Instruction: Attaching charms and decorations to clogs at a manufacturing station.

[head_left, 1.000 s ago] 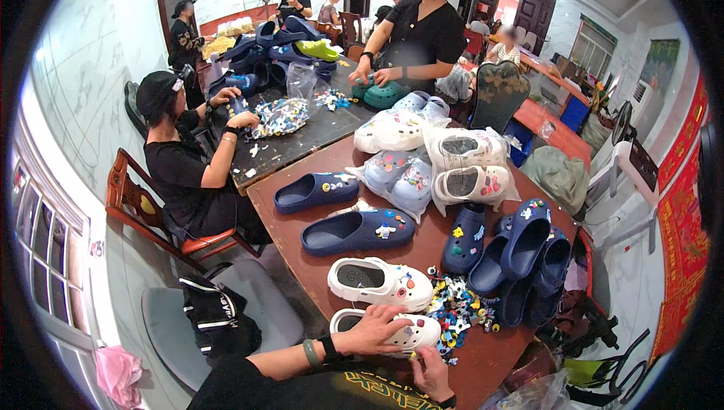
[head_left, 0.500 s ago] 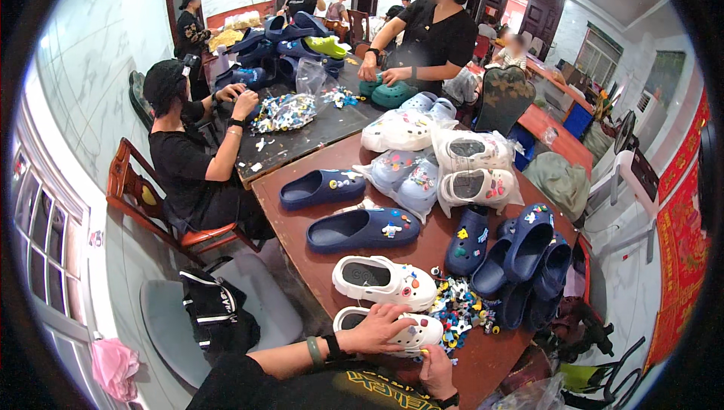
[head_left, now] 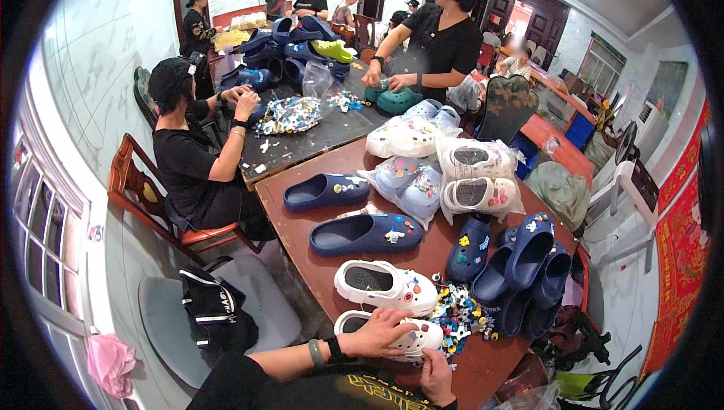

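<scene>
At the table's near edge lies a white clog [head_left: 428, 337] with a few small charms on its toe. My left hand [head_left: 378, 333] rests over its upper and grips it, covering much of the middle. Closed at the near side of the toe is my right hand [head_left: 436, 377], its thumb and fingers pinched together; whatever sits between them is hidden. Just beyond is a second white clog [head_left: 416, 294] with charms on its toe. A heap of colourful shoe charms [head_left: 461, 318] lies beside both toes, close to my right hand.
Navy clogs [head_left: 528, 252] are piled right of the charms; two more [head_left: 366, 234] lie farther left. Bagged clogs [head_left: 483, 176] stand behind. Across a black table [head_left: 332, 139], a seated person [head_left: 197, 146] and a standing person [head_left: 441, 41] handle clogs. A grey chair [head_left: 170, 308] holds a black bag [head_left: 217, 308].
My right hand has moved up against the clog's toe; the small yellow piece seen at its fingertips before no longer shows. My left hand stays on the clog. The view has shifted slightly.
</scene>
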